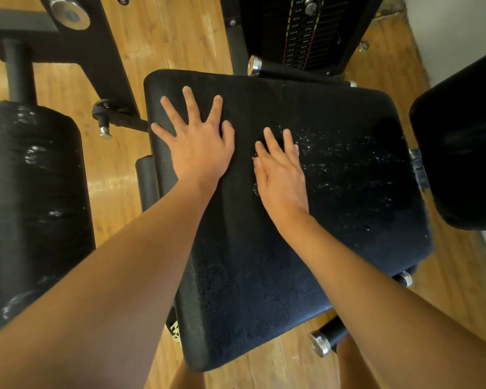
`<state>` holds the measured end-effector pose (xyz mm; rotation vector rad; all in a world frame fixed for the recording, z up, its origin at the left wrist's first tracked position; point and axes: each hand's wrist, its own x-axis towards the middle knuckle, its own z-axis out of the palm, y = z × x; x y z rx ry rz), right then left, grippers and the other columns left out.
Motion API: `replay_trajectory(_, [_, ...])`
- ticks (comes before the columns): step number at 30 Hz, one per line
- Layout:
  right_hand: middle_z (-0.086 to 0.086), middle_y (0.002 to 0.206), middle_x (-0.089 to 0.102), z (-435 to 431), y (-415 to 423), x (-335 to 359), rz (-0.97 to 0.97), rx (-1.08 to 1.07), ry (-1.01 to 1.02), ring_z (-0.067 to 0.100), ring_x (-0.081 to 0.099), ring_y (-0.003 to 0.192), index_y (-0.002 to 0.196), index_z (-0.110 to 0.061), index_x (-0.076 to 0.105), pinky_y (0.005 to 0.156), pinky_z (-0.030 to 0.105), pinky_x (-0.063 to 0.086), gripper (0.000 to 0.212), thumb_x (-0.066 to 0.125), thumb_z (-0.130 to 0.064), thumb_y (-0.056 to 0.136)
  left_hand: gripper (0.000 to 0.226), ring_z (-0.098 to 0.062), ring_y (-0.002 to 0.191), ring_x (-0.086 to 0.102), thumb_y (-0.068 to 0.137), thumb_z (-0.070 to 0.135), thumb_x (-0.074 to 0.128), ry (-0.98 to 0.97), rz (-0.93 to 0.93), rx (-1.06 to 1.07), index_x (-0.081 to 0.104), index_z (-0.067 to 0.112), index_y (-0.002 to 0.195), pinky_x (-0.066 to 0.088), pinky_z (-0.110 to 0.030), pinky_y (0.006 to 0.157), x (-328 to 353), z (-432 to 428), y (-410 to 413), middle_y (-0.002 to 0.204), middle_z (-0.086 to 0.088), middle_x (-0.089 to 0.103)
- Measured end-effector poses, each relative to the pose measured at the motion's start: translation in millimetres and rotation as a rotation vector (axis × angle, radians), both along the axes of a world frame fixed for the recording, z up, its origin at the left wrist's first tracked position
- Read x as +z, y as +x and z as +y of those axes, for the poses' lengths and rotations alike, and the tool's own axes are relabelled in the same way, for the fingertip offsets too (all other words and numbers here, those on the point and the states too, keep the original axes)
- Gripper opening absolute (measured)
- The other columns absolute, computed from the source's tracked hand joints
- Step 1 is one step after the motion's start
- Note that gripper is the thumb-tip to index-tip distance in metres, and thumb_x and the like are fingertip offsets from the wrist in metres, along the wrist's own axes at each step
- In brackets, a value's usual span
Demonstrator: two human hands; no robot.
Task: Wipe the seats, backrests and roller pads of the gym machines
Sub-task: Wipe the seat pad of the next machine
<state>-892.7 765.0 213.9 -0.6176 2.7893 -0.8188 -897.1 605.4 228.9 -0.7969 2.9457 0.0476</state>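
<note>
Top-down head view. Black padded seat (362, 178) fills centre frame, set at an angle over the wood floor (177, 37). Left hand (199, 147) lies flat on the seat's left part, palm down, fingers spread wide and straight, grasping nothing. Right hand (281, 175) is just beside it near the seat's middle, palm down, fingers straight and close together, also released, pressing on the surface. The surface under both hands and toward the near edge looks rough like a black cloth; can't tell for sure against the black pad. White specks or droplets are scattered on the seat right of the right hand. Backrest (460, 136) sits at the right edge, touching the seat's end. Big black roller pad (31, 192) is at left, apart from the seat. Weight stack (309, 32) is at the top.
</note>
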Motion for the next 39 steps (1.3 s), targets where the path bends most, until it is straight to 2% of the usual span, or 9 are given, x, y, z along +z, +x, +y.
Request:
replay_trajectory(5, [0.006,0.167,0.028,-19.4,-30.1,1.3,-0.049,-0.018,0.008,0.033,0.008,0.158,0.149,-0.01,0.05,0.127,0.047,0.008,0.042,0.041,-0.024,0.111,0.057,-0.052,0.153,-0.004,0.105,0.052,0.02,0.003,-0.002,-0.004,0.022,0.039,0.161,0.008,-0.078,0.114,0.5,-0.5,0.6,0.172,-0.014,0.005])
replay_trajectory(13, [0.009,0.162,0.039,24.6,37.2,2.8,-0.045,0.031,-0.056,0.034,0.019,0.155,0.142,-0.007,0.058,0.125,0.054,0.023,0.038,0.047,-0.021,0.108,0.058,-0.053,0.153,-0.005,0.105,0.052,0.019,0.016,-0.008,-0.005,0.022,0.038,0.161,0.008,-0.078,0.114,1.1,-1.3,-0.9,0.172,-0.014,0.005])
replay_trajectory(17, [0.012,0.161,0.039,20.1,29.7,-1.0,-0.044,0.039,-0.047,0.038,0.019,0.154,0.141,-0.003,0.058,0.125,0.054,0.016,0.037,0.049,-0.018,0.108,0.058,-0.053,0.153,-0.005,0.105,0.052,0.019,0.014,-0.005,-0.004,0.022,0.038,0.161,0.008,-0.078,0.114,-0.2,-1.1,-0.2,0.172,-0.014,0.005])
replay_trajectory(24, [0.009,0.167,0.029,-5.1,-0.2,2.8,-0.075,-0.022,-0.002,0.039,0.006,0.157,0.148,-0.006,0.051,0.126,0.053,0.006,0.04,0.043,-0.02,0.111,0.058,-0.053,0.153,-0.004,0.105,0.051,0.021,0.01,0.007,-0.005,0.023,0.038,0.161,0.008,-0.078,0.113,-1.2,-1.0,1.0,0.171,-0.014,0.006])
replay_trajectory(30, [0.011,0.16,0.041,34.1,61.5,0.3,-0.023,0.038,0.007,0.042,0.019,0.154,0.14,-0.004,0.059,0.124,0.056,0.015,0.043,0.041,-0.024,0.107,0.058,-0.053,0.153,-0.003,0.105,0.051,0.02,0.017,-0.002,0.001,0.024,0.037,0.161,0.008,-0.078,0.114,1.7,-0.4,-0.2,0.172,-0.014,0.006])
replay_trajectory(34, [0.013,0.159,0.043,30.0,51.0,-1.4,-0.015,0.056,0.014,0.044,0.022,0.152,0.138,-0.002,0.06,0.123,0.058,0.018,0.043,0.042,-0.024,0.107,0.057,-0.054,0.153,-0.002,0.105,0.051,0.02,0.006,0.001,0.001,0.025,0.038,0.16,0.009,-0.079,0.113,0.7,-0.2,-0.1,0.171,-0.014,0.007])
replay_trajectory(39, [0.009,0.166,0.03,8.1,18.5,1.3,-0.065,0.009,0.033,0.039,0.009,0.156,0.148,-0.005,0.052,0.126,0.053,0.01,0.041,0.044,-0.021,0.111,0.057,-0.054,0.153,-0.001,0.105,0.051,0.021,0.006,0.003,-0.002,0.025,0.038,0.16,0.009,-0.079,0.113,-0.2,-1.2,-1.0,0.171,-0.014,0.007])
